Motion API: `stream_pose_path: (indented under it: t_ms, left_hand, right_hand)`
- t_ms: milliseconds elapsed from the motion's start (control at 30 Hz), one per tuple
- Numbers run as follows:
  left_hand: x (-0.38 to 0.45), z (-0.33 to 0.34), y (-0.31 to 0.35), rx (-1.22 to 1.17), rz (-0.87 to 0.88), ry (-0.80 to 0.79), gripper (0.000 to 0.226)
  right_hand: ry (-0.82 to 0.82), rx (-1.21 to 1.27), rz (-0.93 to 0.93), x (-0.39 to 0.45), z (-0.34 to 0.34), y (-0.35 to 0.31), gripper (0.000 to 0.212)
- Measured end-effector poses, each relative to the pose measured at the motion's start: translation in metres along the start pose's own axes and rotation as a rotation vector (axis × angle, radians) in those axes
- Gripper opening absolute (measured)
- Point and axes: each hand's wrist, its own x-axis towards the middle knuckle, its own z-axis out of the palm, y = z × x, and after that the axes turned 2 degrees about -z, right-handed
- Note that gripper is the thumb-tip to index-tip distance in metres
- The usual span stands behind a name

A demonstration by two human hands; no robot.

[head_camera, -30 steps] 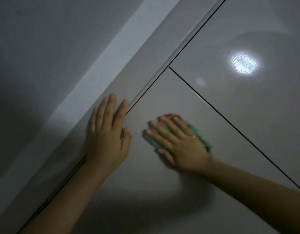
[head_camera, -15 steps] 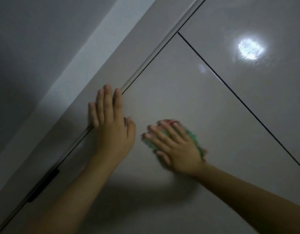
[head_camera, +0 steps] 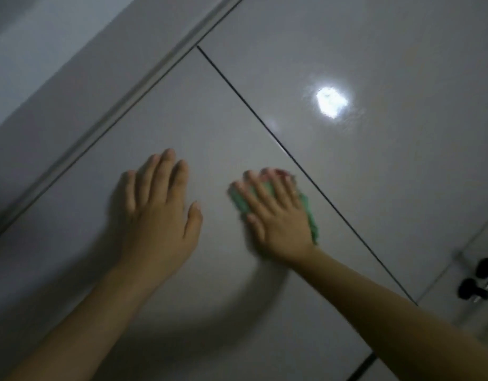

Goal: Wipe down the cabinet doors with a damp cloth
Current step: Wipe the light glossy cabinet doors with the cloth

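my right hand [head_camera: 278, 218] flat, fingers straight, pressing green cloth [head_camera: 310, 215] on cabinet door [head_camera: 210, 119] | my left hand [head_camera: 157, 213] flat, fingers wide, beside it

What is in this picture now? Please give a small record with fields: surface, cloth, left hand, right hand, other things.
surface: glossy grey cabinet door, dark seam along its right edge
cloth: green cloth, flat on the door
left hand: left hand rests flat on the door, fingers straight
right hand: right hand presses the cloth, fingers straight
other things: light reflection; black knobs at right edge
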Motion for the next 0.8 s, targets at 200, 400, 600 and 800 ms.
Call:
stream_pose_path:
  t_ms: [200, 400, 600, 800]
  left_hand:
    - [0.007, 0.011, 0.017, -0.081, 0.072, 0.032, 0.062]
    - [0.011, 0.020, 0.029, -0.026, 0.036, 0.052, 0.065]
    - [0.008, 0.022, 0.038, -0.004, 0.016, -0.045, 0.079]
    - [0.011, 0.019, 0.016, 0.045, 0.122, -0.075, 0.092]
  right_hand:
    - [0.205, 0.003, 0.796, 0.050, -0.017, 0.094, 0.061]
    - [-0.002, -0.028, -0.061, -0.007, 0.001, 0.001, 0.052]
    - [0.025, -0.078, 0.489, -0.029, -0.016, 0.120, 0.056]
    - [0.135, 0.030, 0.416, -0.024, 0.012, 0.000, 0.055]
